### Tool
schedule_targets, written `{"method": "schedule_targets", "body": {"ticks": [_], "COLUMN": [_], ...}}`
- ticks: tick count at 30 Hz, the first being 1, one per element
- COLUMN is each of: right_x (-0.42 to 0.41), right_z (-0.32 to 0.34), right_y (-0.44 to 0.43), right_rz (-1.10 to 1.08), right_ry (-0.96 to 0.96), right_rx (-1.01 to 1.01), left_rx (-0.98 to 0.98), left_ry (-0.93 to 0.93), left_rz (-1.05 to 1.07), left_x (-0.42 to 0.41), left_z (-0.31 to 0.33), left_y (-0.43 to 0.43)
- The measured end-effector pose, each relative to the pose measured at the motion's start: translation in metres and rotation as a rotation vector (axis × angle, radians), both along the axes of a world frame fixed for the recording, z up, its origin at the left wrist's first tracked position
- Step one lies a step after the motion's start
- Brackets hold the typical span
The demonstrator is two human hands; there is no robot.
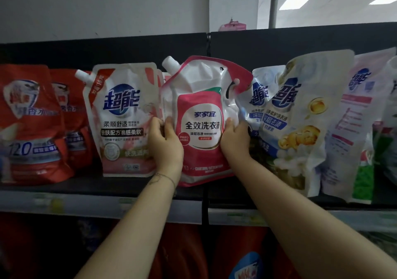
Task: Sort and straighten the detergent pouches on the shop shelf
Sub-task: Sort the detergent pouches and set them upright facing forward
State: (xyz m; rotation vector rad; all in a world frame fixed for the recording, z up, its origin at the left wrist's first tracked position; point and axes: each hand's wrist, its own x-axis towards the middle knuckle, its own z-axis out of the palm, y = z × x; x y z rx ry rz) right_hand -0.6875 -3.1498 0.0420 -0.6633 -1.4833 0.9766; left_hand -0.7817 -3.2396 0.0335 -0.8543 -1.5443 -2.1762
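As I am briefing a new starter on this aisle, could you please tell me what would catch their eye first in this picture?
The pink-and-white pouch at the middle of the shelf stands out, gripped at its sides by the left hand and the right hand. To its right, blue-and-white pouches lean askew against one another, while red pouches stand at the far left.

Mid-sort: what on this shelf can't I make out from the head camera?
All head view.
1. Fingers of the right hand: behind the pink pouch, grip partly hidden.
2. The blue-white pouch: mostly covered by the pink pouch and tall white pouch.
3. The rightmost pouch: cut by the right edge.
4. The price strip: print blurred.
5. The lower-shelf goods: dark, cut by the bottom edge.
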Motion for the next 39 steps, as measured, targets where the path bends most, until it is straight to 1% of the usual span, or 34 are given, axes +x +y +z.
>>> {"method": "schedule_targets", "body": {"ticks": [2,4,10,15,22,29,39], "right_x": [0.004,0.009,0.03,0.051,0.094,0.146,0.225], "right_z": [0.006,0.013,0.032,0.032,0.027,0.023,0.003], "right_y": [-0.012,-0.02,-0.053,-0.077,-0.095,-0.106,-0.104], "right_rz": [-0.063,-0.069,-0.069,-0.117,-0.197,-0.392,-0.682], "right_ry": [0.032,0.056,0.221,0.303,0.327,0.393,0.4], "right_rx": [-0.062,-0.084,-0.002,0.082,0.102,0.131,0.123], "left_rx": [0.037,0.074,0.182,0.296,0.305,0.289,0.218], "left_ry": [-0.008,-0.005,0.023,-0.004,-0.005,0.108,0.051], "left_rz": [0.019,0.033,0.058,0.016,-0.122,-0.255,-0.561], "left_x": [0.006,0.011,0.032,0.05,0.078,0.122,0.196], "left_z": [0.005,0.013,0.035,0.03,0.021,0.02,0.003], "left_y": [0.0,-0.005,-0.028,-0.046,-0.055,-0.053,-0.027]}}
